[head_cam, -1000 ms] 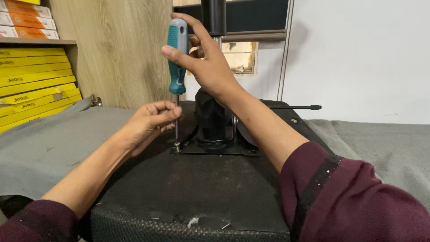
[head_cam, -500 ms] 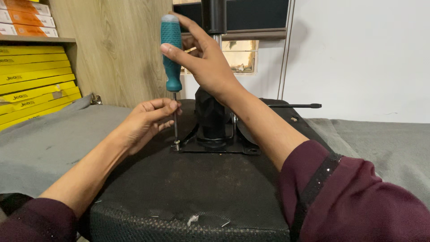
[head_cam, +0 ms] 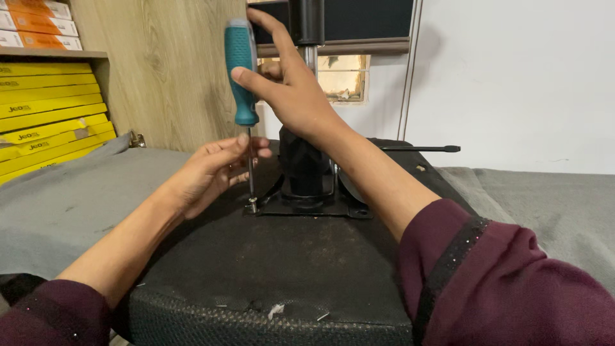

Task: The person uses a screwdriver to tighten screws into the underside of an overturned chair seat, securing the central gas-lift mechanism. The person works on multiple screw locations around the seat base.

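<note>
Grey-clothed bench; right hand (head_cam: 291, 90) has raised the screwdriver (head_cam: 241, 74) slightly.

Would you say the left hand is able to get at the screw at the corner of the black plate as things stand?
Probably yes. The left hand already steadies the screwdriver shaft just above the screw at the black plate corner, and nothing lies between them except the shaft itself.

long flat yellow boxes (head_cam: 45, 122) lie stacked on the shelf at far left; above them, on the shelf's top, sit orange boxes with white ends (head_cam: 38, 25).
</note>
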